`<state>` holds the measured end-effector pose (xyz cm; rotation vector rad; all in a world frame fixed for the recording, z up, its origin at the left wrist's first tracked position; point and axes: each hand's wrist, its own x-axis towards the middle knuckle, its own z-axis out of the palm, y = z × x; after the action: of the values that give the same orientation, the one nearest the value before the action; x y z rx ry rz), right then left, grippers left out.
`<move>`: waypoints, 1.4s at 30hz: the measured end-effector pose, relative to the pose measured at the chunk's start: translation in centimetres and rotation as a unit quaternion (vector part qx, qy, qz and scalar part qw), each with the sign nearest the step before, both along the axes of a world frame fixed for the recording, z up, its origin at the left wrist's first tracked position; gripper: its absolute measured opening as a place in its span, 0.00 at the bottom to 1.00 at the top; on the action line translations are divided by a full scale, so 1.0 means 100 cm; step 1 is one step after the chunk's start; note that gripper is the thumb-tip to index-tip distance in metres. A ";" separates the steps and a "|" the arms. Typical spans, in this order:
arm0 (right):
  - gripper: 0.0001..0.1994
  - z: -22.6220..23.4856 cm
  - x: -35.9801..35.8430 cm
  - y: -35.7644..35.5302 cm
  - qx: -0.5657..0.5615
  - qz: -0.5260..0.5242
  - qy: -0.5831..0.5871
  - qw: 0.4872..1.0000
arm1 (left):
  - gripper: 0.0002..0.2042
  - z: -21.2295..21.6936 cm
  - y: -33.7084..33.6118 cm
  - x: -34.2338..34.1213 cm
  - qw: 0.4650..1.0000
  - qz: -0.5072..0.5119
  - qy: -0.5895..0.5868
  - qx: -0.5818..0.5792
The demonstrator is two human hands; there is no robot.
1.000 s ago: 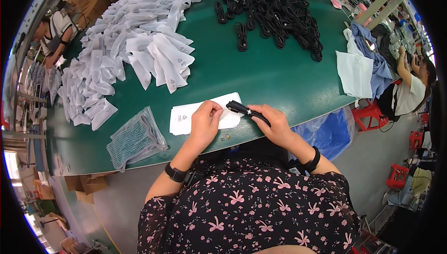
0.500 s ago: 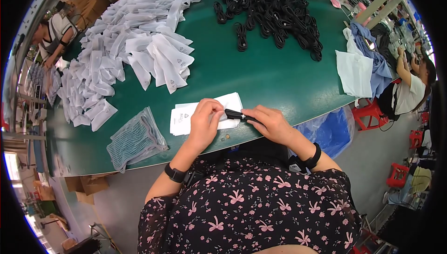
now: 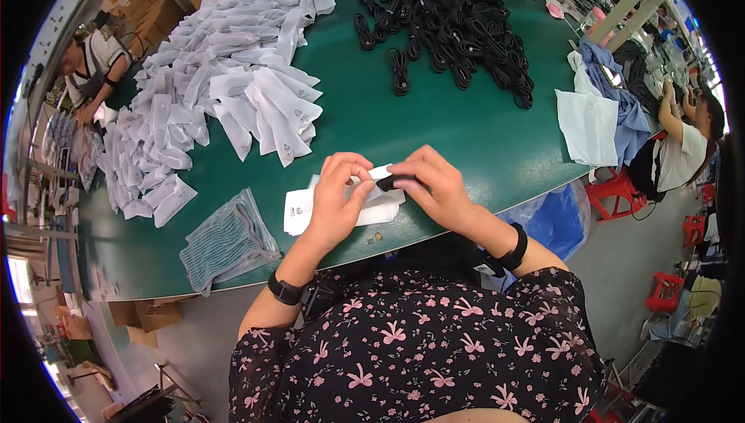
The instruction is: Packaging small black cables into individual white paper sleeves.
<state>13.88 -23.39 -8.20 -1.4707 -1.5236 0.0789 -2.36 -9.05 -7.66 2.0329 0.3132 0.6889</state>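
My right hand (image 3: 440, 192) grips a small coiled black cable (image 3: 390, 182) near the table's front edge. Across from it, my left hand (image 3: 338, 199) has thumb and fingers curled together on a thin white bag (image 3: 379, 171). The cable's end lies at this bag between my two hands; how far inside it reaches I cannot tell. Beneath both hands a stack of flat white bags (image 3: 297, 212) rests on the table, with small print on it. Further off lie a heap of filled white bags (image 3: 225, 58) at left and a pile of coiled black cables (image 3: 458, 31) at right.
The table (image 3: 372, 124) is green. A clear bag with striped cloth (image 3: 225, 244) lies at front left. White sheeting (image 3: 586, 126) and blue cloth hang over the right edge, near a red stool (image 3: 617, 194) and a blue-lined bag (image 3: 547, 221). People sit at both sides.
My right hand has shifted up and closer to the left, bringing the cable to the white bag. The bag has been raised off the stack between my fingers.
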 end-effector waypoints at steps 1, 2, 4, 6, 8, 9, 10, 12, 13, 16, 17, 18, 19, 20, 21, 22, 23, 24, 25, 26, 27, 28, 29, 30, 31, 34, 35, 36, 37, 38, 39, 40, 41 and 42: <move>0.15 0.005 -0.003 0.006 0.002 0.001 -0.001 1.000 | 0.04 0.002 0.003 0.000 0.999 -0.004 0.000 -0.043; 0.15 0.010 -0.008 0.013 0.003 0.034 0.109 0.993 | 0.04 0.005 0.007 0.001 0.999 -0.005 -0.001 -0.042; 0.16 0.019 -0.013 0.023 0.003 0.101 0.324 0.941 | 0.04 0.010 0.018 0.004 0.975 -0.004 -0.041 -0.219; 0.16 0.026 0.005 0.038 0.016 0.049 0.198 0.979 | 0.06 0.020 0.038 0.005 0.937 -0.001 -0.073 -0.341; 0.17 0.025 0.035 0.059 0.002 -0.064 0.017 0.998 | 0.07 0.038 0.064 0.000 0.922 0.004 -0.080 -0.379; 0.17 0.020 0.052 0.072 -0.020 -0.123 -0.040 0.991 | 0.08 0.052 0.078 -0.003 0.936 0.029 -0.096 -0.338; 0.17 0.012 0.068 0.080 -0.019 -0.122 -0.040 0.992 | 0.08 0.060 0.086 -0.005 0.947 0.055 -0.112 -0.296; 0.19 -0.008 0.098 0.094 -0.039 -0.173 -0.268 0.947 | 0.09 0.062 0.095 -0.006 0.958 0.070 -0.095 -0.263; 0.19 -0.019 0.108 0.093 -0.036 -0.173 -0.269 0.947 | 0.09 0.063 0.099 -0.004 0.966 0.080 -0.075 -0.233; 0.20 -0.041 0.123 0.096 -0.145 -0.152 -0.316 0.925 | 0.10 0.061 0.125 -0.001 0.961 0.104 -0.103 -0.233; 0.20 -0.036 0.115 0.096 -0.144 -0.146 -0.316 0.926 | 0.10 0.059 0.137 0.000 0.945 0.116 -0.149 -0.268; 0.21 -0.033 0.104 0.094 -0.168 -0.118 -0.309 0.929 | 0.10 0.057 0.150 -0.001 0.925 0.127 -0.194 -0.302; 0.21 -0.026 0.090 0.089 -0.192 -0.088 -0.301 0.930 | 0.10 0.058 0.164 -0.007 0.924 0.133 -0.193 -0.303; 0.22 -0.019 0.082 0.085 -0.218 -0.060 -0.293 0.929 | 0.11 0.060 0.177 -0.013 0.928 0.176 -0.206 -0.255; 0.22 -0.015 0.077 0.082 -0.221 -0.055 -0.291 0.929 | 0.11 0.058 0.183 -0.019 0.929 0.218 -0.218 -0.205; 0.22 -0.012 0.075 0.077 -0.178 -0.055 -0.310 0.932 | 0.11 0.058 0.174 -0.018 0.929 0.217 -0.214 -0.210; 0.23 -0.011 0.074 0.073 -0.133 -0.054 -0.328 0.934 | 0.11 0.057 0.161 -0.020 0.947 0.239 -0.175 -0.124; 0.23 -0.011 0.073 0.067 -0.089 -0.057 -0.345 0.932 | 0.11 0.059 0.143 -0.021 0.957 0.254 -0.136 -0.037; 0.23 -0.014 0.077 0.062 -0.096 -0.061 -0.344 0.932 | 0.11 0.056 0.125 -0.019 0.958 0.264 -0.097 0.050; 0.22 -0.018 0.084 0.055 -0.131 -0.071 -0.351 0.925 | 0.10 0.044 0.106 -0.019 0.977 0.207 -0.029 0.049; 0.21 -0.021 0.091 0.049 -0.164 -0.080 -0.357 0.916 | 0.10 0.033 0.082 -0.019 0.987 0.148 0.039 0.050; 0.20 -0.023 0.094 0.048 -0.193 -0.084 -0.362 0.908 | 0.10 0.033 0.052 -0.019 0.992 0.072 0.075 0.071; 0.20 -0.025 0.092 0.048 -0.192 -0.080 -0.363 0.908 | 0.11 0.021 0.031 -0.020 0.993 0.032 0.082 0.079; 0.20 -0.028 0.090 0.047 -0.190 -0.087 -0.293 0.933 | 0.11 0.005 0.016 -0.019 0.992 -0.009 0.089 0.088; 0.19 -0.031 0.086 0.045 -0.188 -0.093 -0.220 0.953 | 0.11 -0.005 0.003 -0.018 0.992 -0.005 0.089 0.087; 0.19 -0.013 0.068 0.031 -0.228 -0.073 -0.012 0.971 | 0.08 -0.030 -0.013 -0.015 0.978 -0.013 0.053 0.199; 0.19 0.000 0.058 0.027 -0.261 -0.040 0.125 0.956 | 0.07 -0.038 -0.013 -0.017 0.981 -0.005 0.062 0.183; 0.19 0.005 0.049 0.022 -0.289 -0.008 0.259 0.921 | 0.07 -0.044 -0.012 -0.019 0.983 0.004 0.071 0.167; 0.19 0.004 0.044 0.016 -0.289 -0.009 0.260 0.921 | 0.07 -0.046 -0.011 -0.019 0.985 0.010 0.078 0.152; 0.19 0.003 0.038 0.009 -0.258 0.002 0.229 0.939 | 0.07 -0.046 -0.012 -0.018 0.985 0.008 0.078 0.152; 0.20 0.001 0.031 0.002 -0.227 0.013 0.198 0.953 | 0.06 -0.046 -0.014 -0.019 0.989 0.023 0.088 0.116; 0.20 0.000 0.026 -0.003 -0.196 0.025 0.167 0.966 | 0.06 -0.044 -0.016 -0.019 0.991 0.038 0.098 0.079; 0.20 -0.002 0.022 -0.007 -0.195 0.024 0.168 0.966 | 0.05 -0.043 -0.017 -0.020 0.992 0.054 0.108 0.042; 0.19 -0.005 0.019 -0.010 -0.157 0.019 0.107 0.982 | 0.05 -0.042 -0.017 -0.020 0.992 0.054 0.109 0.042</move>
<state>15.80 -24.43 -8.72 -1.6199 -1.4078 0.5060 -4.35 -10.77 -11.88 2.1891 0.5318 0.5539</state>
